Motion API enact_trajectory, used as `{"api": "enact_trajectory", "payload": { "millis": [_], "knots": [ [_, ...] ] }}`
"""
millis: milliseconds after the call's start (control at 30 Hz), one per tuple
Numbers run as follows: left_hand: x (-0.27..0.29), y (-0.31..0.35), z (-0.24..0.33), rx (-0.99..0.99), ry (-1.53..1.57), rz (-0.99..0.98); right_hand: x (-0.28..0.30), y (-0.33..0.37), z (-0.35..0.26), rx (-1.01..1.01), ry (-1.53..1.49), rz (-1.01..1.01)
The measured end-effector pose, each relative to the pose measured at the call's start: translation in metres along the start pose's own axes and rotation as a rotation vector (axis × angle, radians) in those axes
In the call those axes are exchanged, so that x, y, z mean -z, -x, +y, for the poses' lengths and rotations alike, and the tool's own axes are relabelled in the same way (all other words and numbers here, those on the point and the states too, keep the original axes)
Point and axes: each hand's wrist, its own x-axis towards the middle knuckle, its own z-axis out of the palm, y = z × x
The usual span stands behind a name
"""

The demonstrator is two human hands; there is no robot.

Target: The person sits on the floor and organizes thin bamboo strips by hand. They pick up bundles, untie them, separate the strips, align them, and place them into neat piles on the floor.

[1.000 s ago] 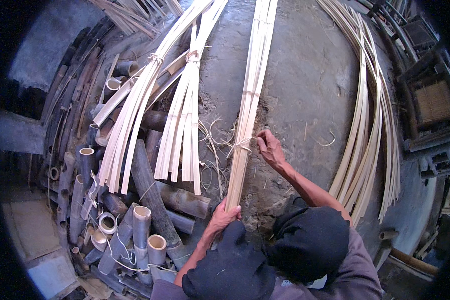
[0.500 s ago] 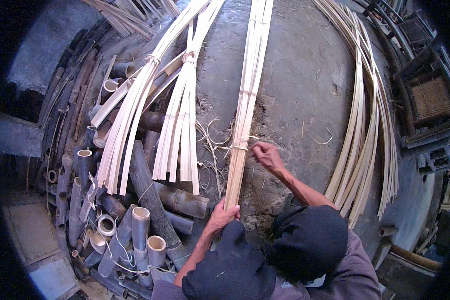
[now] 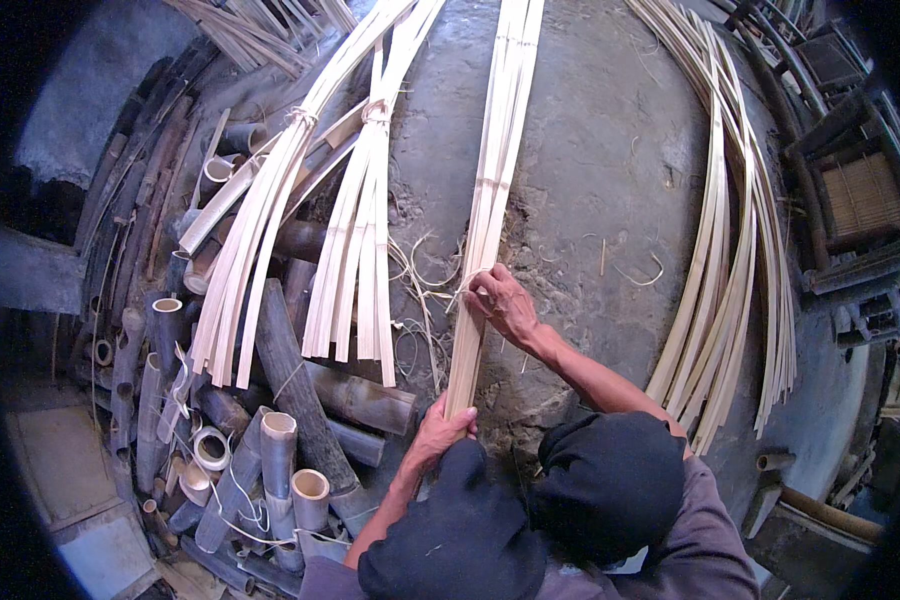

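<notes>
A long, narrow bundle of pale bamboo strips [image 3: 490, 205] runs up the middle, away from me. My left hand [image 3: 442, 432] is wrapped round its near end, thumb lying along the top. Farther up, a thin bamboo tie [image 3: 462, 292] loops round the bundle. My right hand [image 3: 508, 308] is closed at this tie, fingertips pinching it against the strips; the fingers partly cover the loop. Several loose, curled tie strips [image 3: 420, 270] lie on the floor just left of the bundle.
Two tied strip bundles [image 3: 245, 260] [image 3: 355, 260] fan out at left over a heap of cut bamboo tubes [image 3: 280, 430]. Another sheaf of strips [image 3: 715, 270] curves along the right. Beyond stands a wooden frame [image 3: 860, 195]. The concrete floor [image 3: 590, 150] is rough. My dark-clad knees [image 3: 610, 480] are below.
My right hand has moved left from beside the bundle onto the tie, its fingers now against it. The left hand keeps its grip on the near end.
</notes>
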Motion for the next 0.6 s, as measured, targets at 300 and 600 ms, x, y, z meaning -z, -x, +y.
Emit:
{"api": "enact_trajectory", "payload": {
  "millis": [300,600],
  "knots": [
    [0.005,-0.002,-0.003,-0.008,0.040,-0.042,0.059,0.026,0.136,-0.362,-0.196,0.664],
    [0.013,0.000,-0.003,0.033,-0.059,0.038,0.112,-0.062,-0.045,0.140,-1.065,0.261]
  ]
}}
